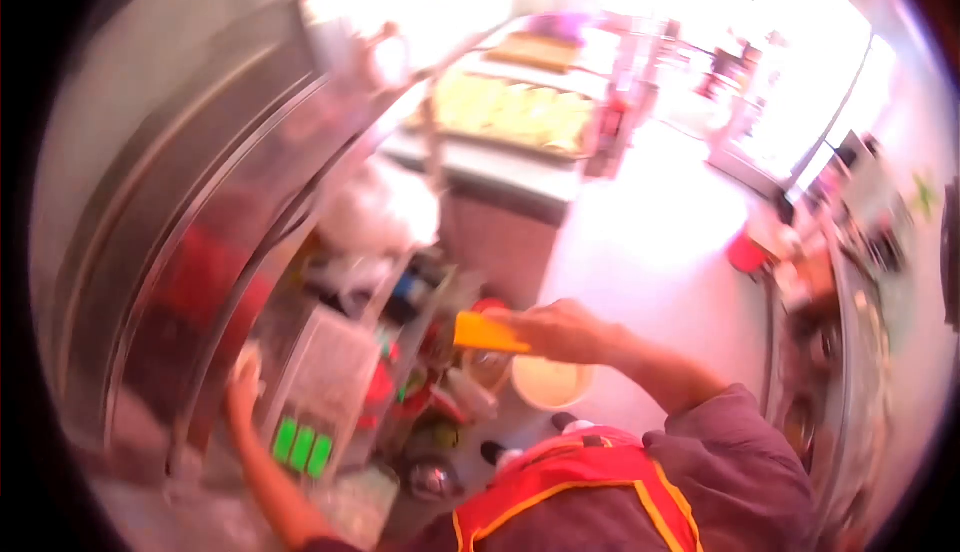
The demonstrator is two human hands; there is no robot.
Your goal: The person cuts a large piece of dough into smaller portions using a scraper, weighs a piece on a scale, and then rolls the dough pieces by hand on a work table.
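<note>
My right hand (565, 330) is closed around a flat yellow-orange piece (492, 333), held out in front of my body; its exact kind is not clear. At the left, my left hand (242, 387) reaches to the shiny metal front (165, 282) of a tall cabinet-like appliance. Its fingers are closed on a small pale, cloth-like thing (253, 359), blurred. Beside that hand is a grey box-shaped unit (330, 357) with bright green display panels (302, 446). I wear a red apron (570, 467) with yellow edging over a dark shirt.
A pale round bucket (552, 382) stands on the floor below my right hand. Ahead, a counter (490, 174) bears a tray of pale yellowish pieces (515, 112). A white bag (380, 207) sits near the appliance. Shelves with clutter (815, 282) line the right wall beside a bright floor (650, 252).
</note>
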